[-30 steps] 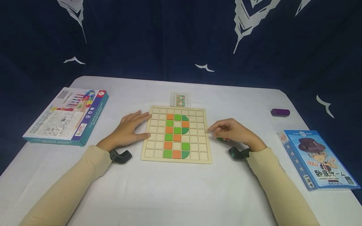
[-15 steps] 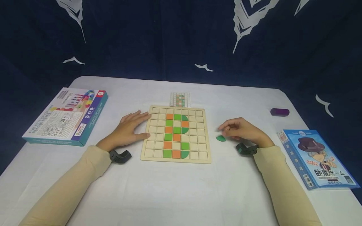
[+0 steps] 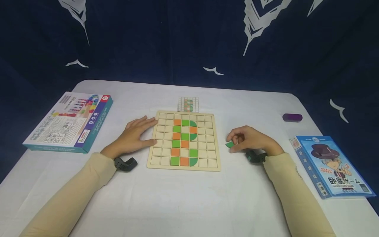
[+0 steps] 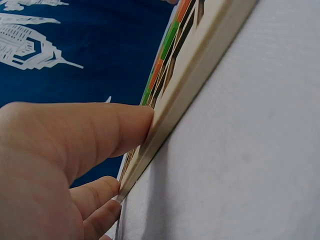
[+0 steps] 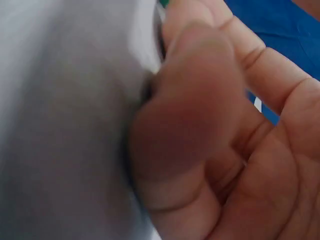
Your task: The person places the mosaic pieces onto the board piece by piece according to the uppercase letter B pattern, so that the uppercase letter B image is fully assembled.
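Fingers spread, my left hand (image 3: 134, 135) rests at the left edge of a square wooden grid board (image 3: 151, 163). In the left wrist view its thumb and fingertips touch the board's side. Orange and green squares and several dark green quarter-circles sit in the middle columns. Right of the board, a loose green quarter-circle tile (image 3: 229, 144) lies on the white table. My right hand (image 3: 248, 138) has its fingers and thumb curled round the tile's near right end. The right wrist view shows thumb and finger close together, with the tile mostly hidden.
A small pattern card (image 3: 188, 104) lies behind the board. At left is a teal and white game box (image 3: 68, 121); at right a blue game box (image 3: 334, 166) and a purple cylindrical object (image 3: 292, 117). A dark blue curtain (image 3: 148, 42) hangs behind the table (image 3: 177, 204).
My right hand moved right, away from the board's edge, uncovering the green tile, then lowered and closed its thumb and fingers about it. My left hand stayed in place.
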Motion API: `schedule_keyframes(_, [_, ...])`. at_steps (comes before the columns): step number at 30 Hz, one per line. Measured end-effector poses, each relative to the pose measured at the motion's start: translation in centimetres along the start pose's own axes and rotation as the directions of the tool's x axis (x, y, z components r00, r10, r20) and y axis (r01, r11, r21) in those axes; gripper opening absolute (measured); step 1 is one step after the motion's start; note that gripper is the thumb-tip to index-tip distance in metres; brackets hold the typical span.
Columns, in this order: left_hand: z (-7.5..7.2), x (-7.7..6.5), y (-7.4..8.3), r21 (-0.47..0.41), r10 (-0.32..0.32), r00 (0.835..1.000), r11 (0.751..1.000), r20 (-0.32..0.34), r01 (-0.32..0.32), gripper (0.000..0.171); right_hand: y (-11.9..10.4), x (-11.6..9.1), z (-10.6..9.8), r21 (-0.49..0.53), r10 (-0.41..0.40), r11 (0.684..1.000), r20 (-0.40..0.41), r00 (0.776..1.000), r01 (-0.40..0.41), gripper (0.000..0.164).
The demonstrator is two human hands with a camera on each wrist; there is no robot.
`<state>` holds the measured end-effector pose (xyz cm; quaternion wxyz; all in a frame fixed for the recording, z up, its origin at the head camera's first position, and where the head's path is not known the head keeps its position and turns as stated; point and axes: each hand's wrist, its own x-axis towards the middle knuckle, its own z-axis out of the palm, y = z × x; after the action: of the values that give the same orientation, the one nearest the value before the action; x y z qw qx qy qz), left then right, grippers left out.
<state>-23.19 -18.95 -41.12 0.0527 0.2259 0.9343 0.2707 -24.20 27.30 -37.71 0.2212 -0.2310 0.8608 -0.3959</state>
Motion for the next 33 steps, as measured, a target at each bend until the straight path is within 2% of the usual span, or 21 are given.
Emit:
schedule_keyframes(5, [0.01,-0.01,-0.07,-0.001,-0.002,1.000,1.000,0.001,0.002,0.082,-0.56,0.15,0.38,-0.089,0.007,0.996,-0.024,1.000,-0.009,0.030])
schedule_keyframes(17, [0.06,0.00,-0.13,-0.002,0.003,1.000,1.000,-0.003,-0.003,0.081,-0.91,-0.15,0.29,-0.120,0.001,0.993,-0.067,0.998,-0.009,0.010])
schedule_keyframes(23, [0.08,-0.02,-0.12,-0.003,0.002,1.000,1.000,-0.001,-0.002,0.081,-0.84,-0.45,-0.27,-0.115,0.053,0.991,-0.110,0.993,-0.065,0.005])
schedule_keyframes(27, [0.07,-0.01,-0.12,-0.002,0.003,1.000,1.000,-0.003,-0.003,0.081,-0.73,-0.50,-0.51,-0.100,0.069,0.992,-0.119,0.990,-0.081,0.008])
schedule_keyframes(33, [0.05,0.03,-0.10,-0.003,-0.001,1.000,1.000,-0.001,0.001,0.081,-0.70,-0.28,-0.41,0.020,0.066,0.998,-0.100,0.993,-0.065,0.019])
